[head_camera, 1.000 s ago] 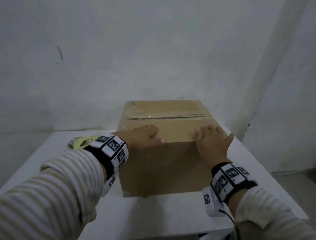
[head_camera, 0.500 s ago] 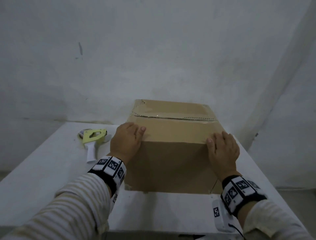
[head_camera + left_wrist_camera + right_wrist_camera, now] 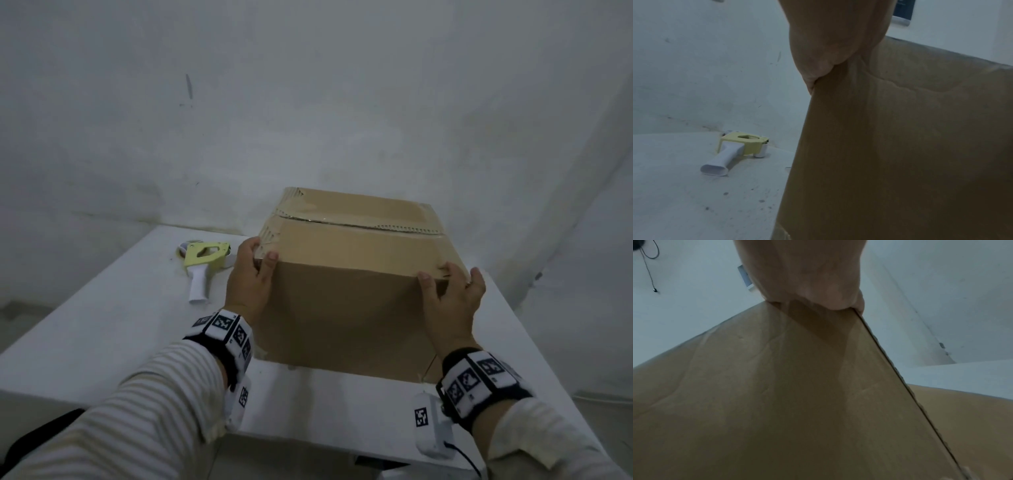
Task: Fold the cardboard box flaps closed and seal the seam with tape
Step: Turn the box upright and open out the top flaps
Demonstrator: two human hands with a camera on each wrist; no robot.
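Observation:
A brown cardboard box point(image 3: 346, 294) stands on the white table point(image 3: 102, 325), its top flaps folded down with a seam point(image 3: 359, 224) running across the top. My left hand point(image 3: 251, 274) grips the near left top corner, thumb on the front face, fingers round the side. My right hand point(image 3: 452, 294) grips the near right top corner the same way. In the wrist views each palm presses against a box point(image 3: 900, 146) corner point(image 3: 797, 386). A yellow and white tape dispenser point(image 3: 202, 263) lies on the table left of the box point(image 3: 735, 149).
A white wall stands close behind the table. The table's right edge point(image 3: 534, 329) runs just beside the box, and its near edge point(image 3: 308, 442) lies below my wrists. Bare table surface lies left of the box around the dispenser.
Both hands slid from the top of the near flap outward to the near top corners, and now grip the box's edges. The view shifted so the dispenser shows fully.

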